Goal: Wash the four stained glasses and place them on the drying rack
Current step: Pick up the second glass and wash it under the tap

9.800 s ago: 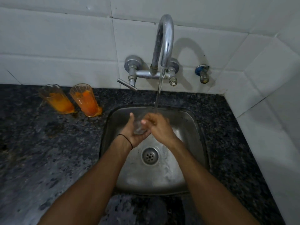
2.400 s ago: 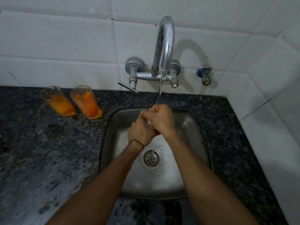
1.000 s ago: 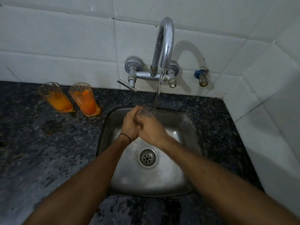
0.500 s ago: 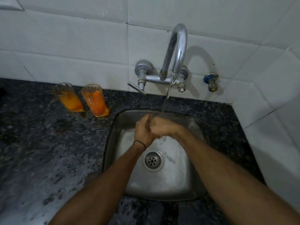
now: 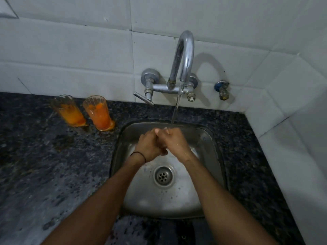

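Observation:
Over the steel sink (image 5: pixel 216 156) my left hand (image 5: pixel 148 147) and my right hand (image 5: pixel 175 142) are pressed together, fingers curled round a clear glass that they hide almost fully. A thin stream of water (image 5: pixel 176 112) falls from the chrome tap (image 5: pixel 184 53) onto the top of my hands. Two glasses stand upright on the dark granite counter left of the sink. One is stained yellow-orange (image 5: pixel 68 111) and the other red-orange (image 5: pixel 99 114). No drying rack is in view.
The drain (image 5: pixel 163 176) lies below my hands in the wet basin. A lever handle (image 5: pixel 143 100) sticks out left of the tap, and a blue-capped valve (image 5: pixel 222 89) sits on the white tiled wall. The tiled wall closes in on the right.
My hands keep turning and rubbing round the glass under the running water. The view has shifted a little, so the sink sits lower and further right. The two stained glasses have not moved.

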